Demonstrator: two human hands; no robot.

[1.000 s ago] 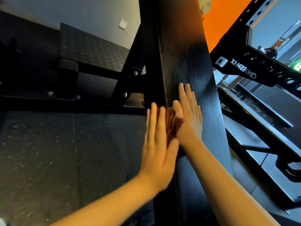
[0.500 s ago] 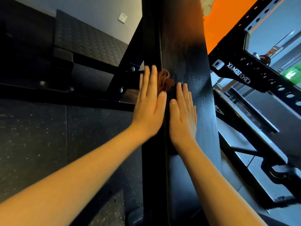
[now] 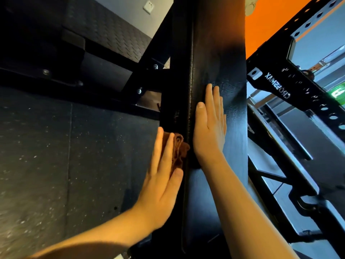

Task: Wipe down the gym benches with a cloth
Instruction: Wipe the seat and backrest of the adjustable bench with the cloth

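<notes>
Cloth (image 3: pixel 178 148), brown and bunched, sits pressed against the black pad's (image 3: pixel 224 62) side under the left hand's (image 3: pixel 160 184) straight fingers (image 3: pixel 158 146). The right hand (image 3: pixel 209 133), at 1 o'clock, rests flat, holding nothing. Soft and light, it probably slips: press its middle.

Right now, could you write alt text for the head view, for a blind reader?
A left hand presses a brown cloth against the side of a long black bench pad, while the right hand lies flat on its top. Dark rubber floor lies left, a black perforated rack right.
</notes>
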